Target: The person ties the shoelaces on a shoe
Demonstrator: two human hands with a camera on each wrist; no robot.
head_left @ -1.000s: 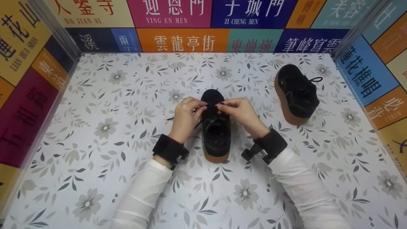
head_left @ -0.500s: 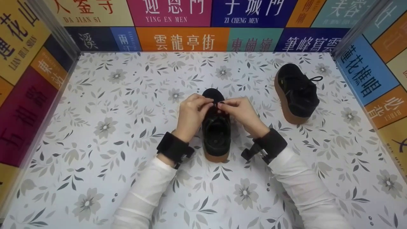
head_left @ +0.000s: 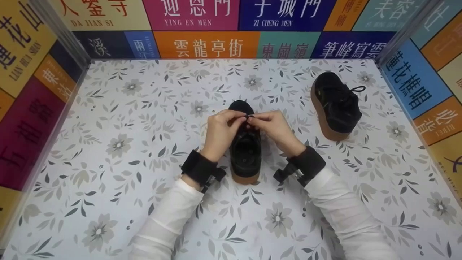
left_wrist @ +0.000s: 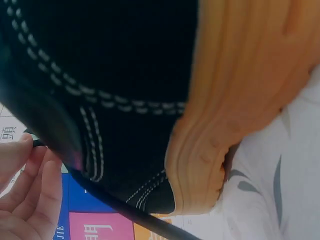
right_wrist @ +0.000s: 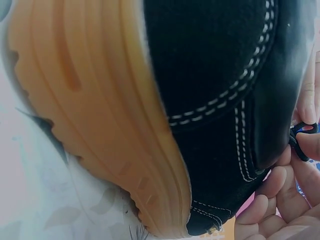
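A black shoe (head_left: pixel 246 168) with white stitching and a tan gum sole (left_wrist: pixel 215 125) stands on the table between the hands, toe pointing away. Over its lacing, my left hand (head_left: pixel 221 133) and right hand (head_left: pixel 276 128) meet, fingertips almost together. Each pinches part of the black shoelace between thumb and forefinger. In the right wrist view a small loop of the shoelace (right_wrist: pixel 298 150) shows among the fingers. Along the shoe's side in the left wrist view hangs a dark length of shoelace (left_wrist: pixel 130 212). The fingers hide most of the lacing.
A second black shoe (head_left: pixel 337 108) with the same gum sole stands at the back right, a lace loop (head_left: pixel 358 89) sticking out sideways. The table (head_left: pixel 108 180) has a leaf and flower print. Colourful panels with lettering (head_left: pixel 209 45) wall its back and sides.
My left hand has moved right and slightly forward, bringing its pinched shoelace to the right hand's fingertips. The right hand and both shoes stay nearly where they were.
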